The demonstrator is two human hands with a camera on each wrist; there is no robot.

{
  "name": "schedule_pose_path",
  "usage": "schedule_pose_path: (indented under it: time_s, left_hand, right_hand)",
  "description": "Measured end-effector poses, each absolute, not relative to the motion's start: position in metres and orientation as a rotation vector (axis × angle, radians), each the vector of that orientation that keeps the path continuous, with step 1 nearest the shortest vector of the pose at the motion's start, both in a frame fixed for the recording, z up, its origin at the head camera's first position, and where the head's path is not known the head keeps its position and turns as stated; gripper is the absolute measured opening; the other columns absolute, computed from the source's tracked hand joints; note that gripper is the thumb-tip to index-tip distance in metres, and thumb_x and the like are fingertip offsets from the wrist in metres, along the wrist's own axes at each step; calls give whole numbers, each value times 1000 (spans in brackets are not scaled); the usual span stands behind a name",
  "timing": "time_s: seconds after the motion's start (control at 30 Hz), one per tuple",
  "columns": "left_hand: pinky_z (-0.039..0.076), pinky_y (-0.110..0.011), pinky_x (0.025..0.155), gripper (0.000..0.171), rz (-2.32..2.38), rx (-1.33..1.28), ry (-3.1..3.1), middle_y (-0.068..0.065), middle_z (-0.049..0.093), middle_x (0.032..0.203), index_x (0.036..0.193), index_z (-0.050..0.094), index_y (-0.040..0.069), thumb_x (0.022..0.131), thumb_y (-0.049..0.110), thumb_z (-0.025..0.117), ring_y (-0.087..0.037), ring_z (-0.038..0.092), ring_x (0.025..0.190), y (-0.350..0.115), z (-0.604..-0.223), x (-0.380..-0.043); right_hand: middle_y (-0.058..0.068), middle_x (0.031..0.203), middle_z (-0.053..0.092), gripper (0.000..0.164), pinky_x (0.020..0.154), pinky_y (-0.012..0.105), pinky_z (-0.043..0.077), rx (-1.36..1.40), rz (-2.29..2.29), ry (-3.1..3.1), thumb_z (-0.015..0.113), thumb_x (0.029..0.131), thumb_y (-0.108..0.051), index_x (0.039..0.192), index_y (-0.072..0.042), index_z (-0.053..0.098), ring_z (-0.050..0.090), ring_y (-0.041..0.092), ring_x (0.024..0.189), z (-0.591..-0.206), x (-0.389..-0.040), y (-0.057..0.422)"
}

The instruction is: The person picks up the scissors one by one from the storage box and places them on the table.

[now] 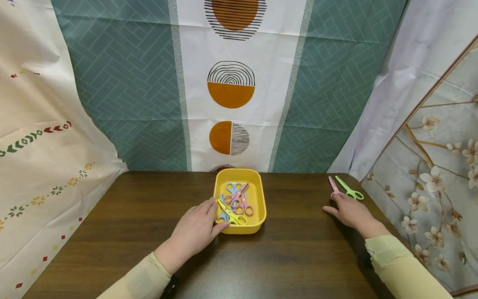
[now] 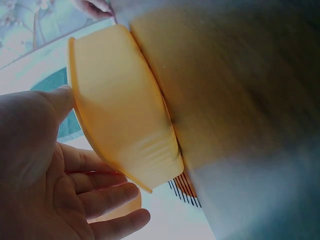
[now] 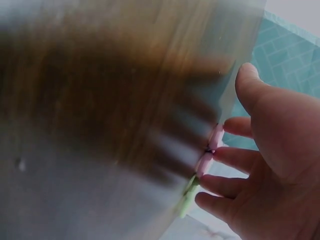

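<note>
My left hand (image 1: 198, 226) is at the near left corner of a yellow plastic bin (image 1: 260, 199), thumb by the front rim and fingers along the left side. Inside the bin lie yellow scissors (image 1: 232, 215) on top, with pink scissors (image 1: 244, 207) and blue scissors (image 1: 232, 187) around them. Over at the right, my right hand (image 1: 351, 211) reaches palm down over a pair of pink scissors (image 1: 332, 184) on the table. Its fingertips are right at the handles, which the hand hides in the head view. Green scissors (image 1: 349, 189) lie just beside them.
A dark wooden table (image 1: 149, 199) carries the bin and the loose scissors. Patterned cloth (image 1: 145, 83) hangs behind its far edge. A cream cloth (image 1: 48, 174) borders the left side, and a flowered panel (image 1: 437, 199) rises close beside the right hand.
</note>
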State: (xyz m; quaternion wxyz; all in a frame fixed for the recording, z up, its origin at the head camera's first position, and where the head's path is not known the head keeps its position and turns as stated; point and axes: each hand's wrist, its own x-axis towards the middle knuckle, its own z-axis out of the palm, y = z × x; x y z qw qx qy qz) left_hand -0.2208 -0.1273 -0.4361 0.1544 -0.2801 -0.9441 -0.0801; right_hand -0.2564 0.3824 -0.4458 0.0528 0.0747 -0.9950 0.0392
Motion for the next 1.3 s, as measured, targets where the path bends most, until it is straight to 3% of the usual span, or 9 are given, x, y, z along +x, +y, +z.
schedule_pose_path:
  time_s: [0.27, 0.5, 0.73, 1.03, 1.3]
  left_hand:
    - [53, -56, 112, 80, -231, -800, -2719, -27, 59, 155, 150, 60, -11, 106, 55, 71, -41, 63, 138, -127, -436, -222]
    - [53, -55, 111, 78, -235, -803, -2716, -27, 60, 154, 149, 60, -10, 107, 55, 71, -40, 63, 138, -127, -436, -222]
    - [54, -54, 111, 77, -232, -812, -2712, -26, 60, 154, 148, 61, -10, 106, 54, 72, -40, 63, 138, -128, -436, -222]
    - [54, -54, 111, 78, -225, -811, -2708, -25, 60, 154, 149, 61, -9, 105, 55, 72, -39, 63, 138, -129, -438, -223]
    - [53, -53, 111, 79, -223, -807, -2708, -25, 60, 154, 149, 61, -9, 106, 56, 70, -38, 63, 139, -128, -438, -223]
  right_hand:
    - [30, 141, 65, 51, 92, 69, 55, 244, 123, -3035, 74, 107, -42, 130, 3, 70, 66, 54, 121, -446, -260, 391]
    - [31, 144, 66, 62, 114, 79, 35, 250, 196, -3063, 72, 107, -44, 141, 7, 65, 55, 58, 138, -445, -264, 403]
    - [32, 151, 60, 67, 106, 76, 46, 260, 267, -3081, 72, 108, -46, 148, 7, 62, 55, 57, 139, -447, -268, 413]
    - [43, 157, 46, 69, 108, 74, 46, 269, 290, -3097, 71, 109, -42, 148, 13, 59, 52, 61, 140, -443, -267, 406]
    - [43, 158, 45, 69, 108, 74, 45, 253, 298, -3114, 70, 109, -41, 149, 14, 57, 51, 61, 141, -443, -267, 405]
